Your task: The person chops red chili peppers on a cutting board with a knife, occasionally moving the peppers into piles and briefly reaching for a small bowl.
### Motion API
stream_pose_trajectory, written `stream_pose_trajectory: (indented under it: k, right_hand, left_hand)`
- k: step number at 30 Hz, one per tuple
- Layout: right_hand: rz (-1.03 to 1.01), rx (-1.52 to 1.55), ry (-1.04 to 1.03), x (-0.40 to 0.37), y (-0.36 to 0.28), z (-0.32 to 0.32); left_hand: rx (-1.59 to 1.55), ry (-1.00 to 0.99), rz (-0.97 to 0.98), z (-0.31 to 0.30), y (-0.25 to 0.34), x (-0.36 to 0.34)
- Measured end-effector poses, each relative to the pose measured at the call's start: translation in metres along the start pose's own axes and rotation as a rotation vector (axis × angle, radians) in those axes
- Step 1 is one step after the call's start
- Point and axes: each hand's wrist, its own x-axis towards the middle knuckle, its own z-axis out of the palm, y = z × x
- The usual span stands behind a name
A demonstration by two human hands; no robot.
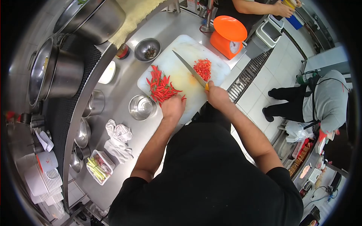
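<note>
Yellow-handled knife [191, 70] gripped by right hand [218, 98]; left hand [174, 107] touches red chillies [160, 86], grip unclear; scale dial [234, 48] beyond both, illegible.

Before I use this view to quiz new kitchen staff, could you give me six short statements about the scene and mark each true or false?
1. The right hand holds the knife. True.
2. The left hand grips the knife too. False: the left hand is at the whole red chillies.
3. The chopped chillies lie on the cutting board. True.
4. The white cloth lies on the cutting board. False: the white cloth lies on the steel counter.
5. The orange scale stands beside the cutting board. True.
6. The knife's handle is black. False: what shows of the handle is yellow.
</note>
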Motion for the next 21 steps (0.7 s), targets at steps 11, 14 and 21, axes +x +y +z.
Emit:
stream_pose_trajectory:
  k: [11, 14, 21]
  right_hand:
    - [-0.007, -0.001, 0.013, 0.0, -0.002, 0.0]
    - [-0.024, -0.005, 0.041, -0.001, -0.002, 0.002]
    - [-0.061, -0.006, 0.049, -0.007, -0.013, -0.012]
  left_hand:
    - [-0.121, 0.132, 0.196, 0.012, 0.027, 0.053]
    - [-0.12, 0.108, 0.171, 0.01, 0.026, 0.061]
    - [-0.241, 0.103, 0.142, 0.003, 0.028, 0.054]
